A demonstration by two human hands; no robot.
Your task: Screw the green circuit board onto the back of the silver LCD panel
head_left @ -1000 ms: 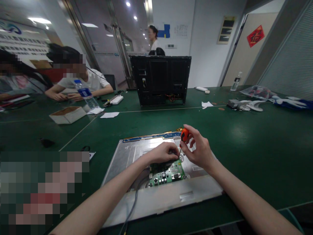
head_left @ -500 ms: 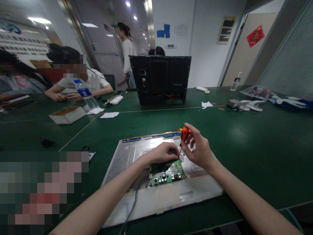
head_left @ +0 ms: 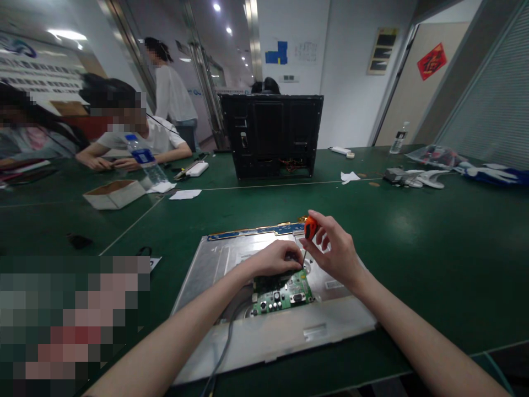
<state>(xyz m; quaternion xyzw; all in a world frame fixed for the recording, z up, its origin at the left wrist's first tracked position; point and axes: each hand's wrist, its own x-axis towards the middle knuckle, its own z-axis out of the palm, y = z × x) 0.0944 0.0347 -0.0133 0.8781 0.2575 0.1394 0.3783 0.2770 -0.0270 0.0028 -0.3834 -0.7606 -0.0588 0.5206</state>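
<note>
A small orange-and-black screwdriver [head_left: 311, 227] is gripped in my right hand [head_left: 336, 251], its thin shaft pointing down at the upper right corner of a green circuit board [head_left: 285, 295]. The board lies on the silver metal back of a display panel [head_left: 206, 275], which rests flat on the table. My left hand [head_left: 279, 257] is closed over the board's upper part, fingertips beside the screwdriver's tip; whatever is between those fingers is hidden. A blue strip board [head_left: 252, 232] runs along the panel's far edge. A grey cable [head_left: 228, 336] leads off the near side.
Across the green table [head_left: 446, 264] stands a black monitor back [head_left: 273, 138]. To the left are an open white box [head_left: 115, 196] and a water bottle [head_left: 144, 157]; white gloves [head_left: 425, 177] lie far right. Two people sit at the left, and another person [head_left: 171, 91] stands behind.
The screwdriver handle has turned slightly in my right fingers, which have shifted a little left. My left hand stays put. The standing person in the background has moved left.
</note>
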